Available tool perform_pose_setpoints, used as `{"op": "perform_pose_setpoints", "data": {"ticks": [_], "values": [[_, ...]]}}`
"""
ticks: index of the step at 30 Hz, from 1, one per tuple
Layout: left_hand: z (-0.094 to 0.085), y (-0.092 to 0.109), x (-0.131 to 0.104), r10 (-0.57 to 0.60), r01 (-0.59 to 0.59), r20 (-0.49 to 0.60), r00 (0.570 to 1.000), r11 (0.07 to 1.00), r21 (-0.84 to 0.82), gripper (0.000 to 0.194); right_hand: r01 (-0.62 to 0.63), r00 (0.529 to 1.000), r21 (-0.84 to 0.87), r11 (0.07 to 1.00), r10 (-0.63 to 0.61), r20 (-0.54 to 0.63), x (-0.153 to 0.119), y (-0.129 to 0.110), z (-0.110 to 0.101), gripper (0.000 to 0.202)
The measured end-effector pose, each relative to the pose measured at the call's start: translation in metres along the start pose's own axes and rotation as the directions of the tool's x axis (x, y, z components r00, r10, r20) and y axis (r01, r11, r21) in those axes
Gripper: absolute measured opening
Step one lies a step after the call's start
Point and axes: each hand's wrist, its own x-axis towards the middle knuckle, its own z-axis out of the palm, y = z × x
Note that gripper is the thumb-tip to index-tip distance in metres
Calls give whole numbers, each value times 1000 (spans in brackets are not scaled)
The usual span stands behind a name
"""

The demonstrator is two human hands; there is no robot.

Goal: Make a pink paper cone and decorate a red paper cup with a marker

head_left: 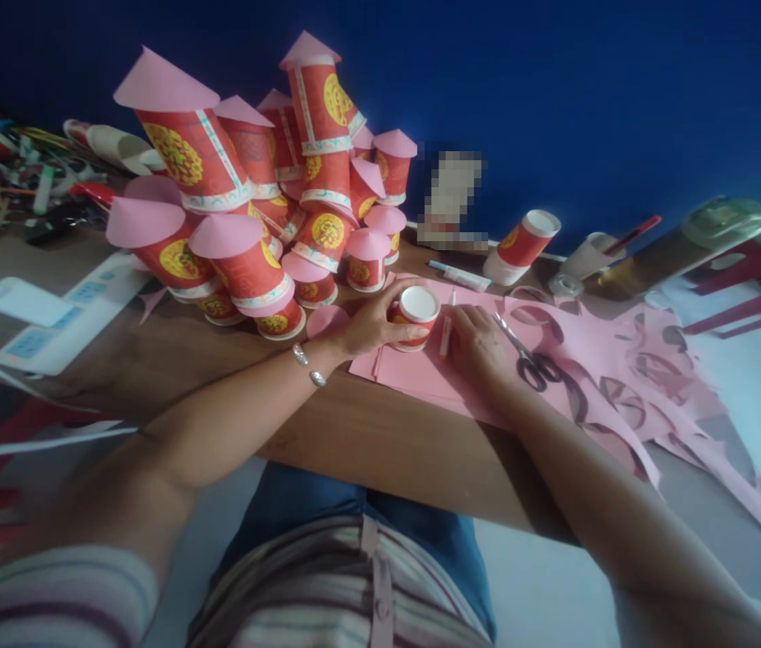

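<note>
My left hand (375,320) is wrapped round a red and white paper cup (419,308), which stands with its white round end up on pink paper sheets (413,376). Just right of the cup, my right hand (478,340) is closed on a thin white pen (448,326), held near upright. Scissors with black handles (535,367) lie open beside my right hand on the pink paper. To the left are several red cups with pink paper cones (245,256), piled up in a heap.
A white power strip (76,315) with a plugged charger lies on the left. Cut pink paper scraps (656,369) spread over the right side. Behind them stand a stack of cups (521,247), a holder with a red pen (589,256) and a large bottle (683,243).
</note>
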Motion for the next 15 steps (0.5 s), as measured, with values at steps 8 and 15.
{"op": "perform_pose_setpoints", "data": {"ticks": [8,15], "values": [[-3,0,-2,-102,114,70,992,974,-198,67,-1,1000,-48,999,0,-26,1,-4,-2,38],[3,0,1,-166,161,9,986,941,-298,48,-23,998,-18,1000,22,-62,1,-5,0,45]]}}
